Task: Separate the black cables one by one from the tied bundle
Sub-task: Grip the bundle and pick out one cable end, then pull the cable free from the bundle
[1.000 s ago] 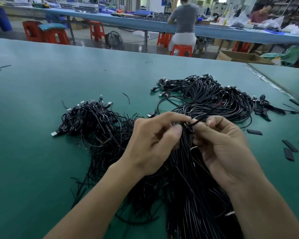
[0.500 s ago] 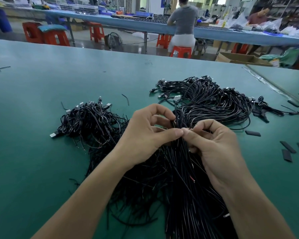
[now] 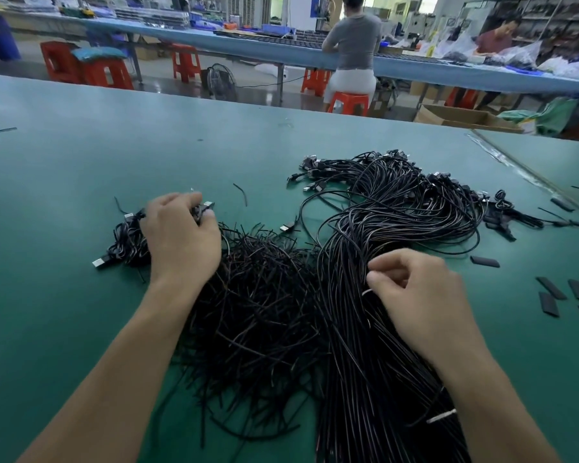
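Spreading wide, a green table (image 3: 81,195) fronts workshop benches (image 3: 281,53).

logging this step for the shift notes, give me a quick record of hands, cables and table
left hand: grips a cable by its plug end, over the separated pile
right hand: pinches strands of the tied bundle
white tie: round the bundle near the right forearm
table: green, black strips lying at right
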